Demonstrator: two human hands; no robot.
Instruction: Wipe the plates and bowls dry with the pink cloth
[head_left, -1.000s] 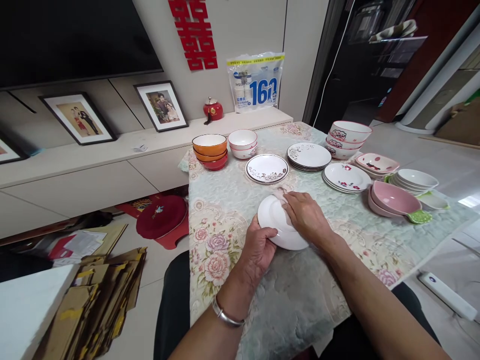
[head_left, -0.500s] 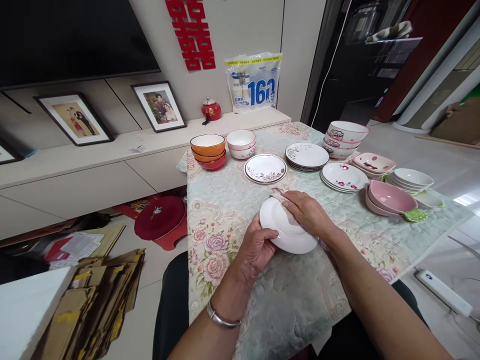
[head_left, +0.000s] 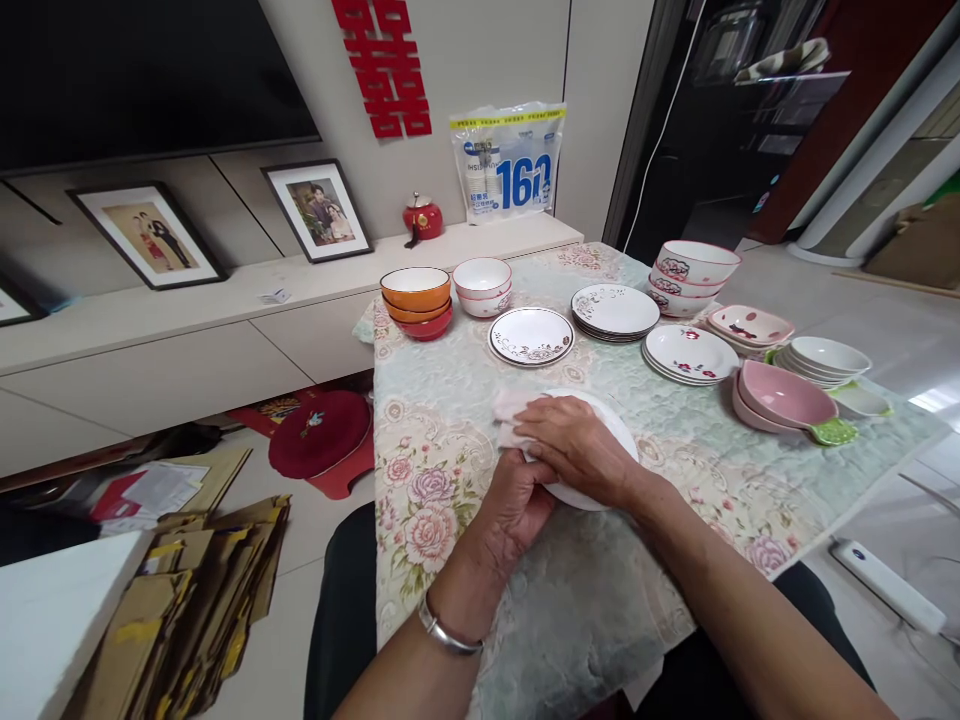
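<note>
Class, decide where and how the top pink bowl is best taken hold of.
Probably by the green handle, fingers coming from the person's right: it juts out that way from the top pink bowl, which sits upright, mouth facing up.

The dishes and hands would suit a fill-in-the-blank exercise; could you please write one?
The hand with the bracelet is the ____ one.
The plate under the right hand is coloured ____.
The bowl beneath the orange bowls is coloured ____.
The pink bowl has a handle coloured ____.
Missing words: left; white; red; green.
</note>
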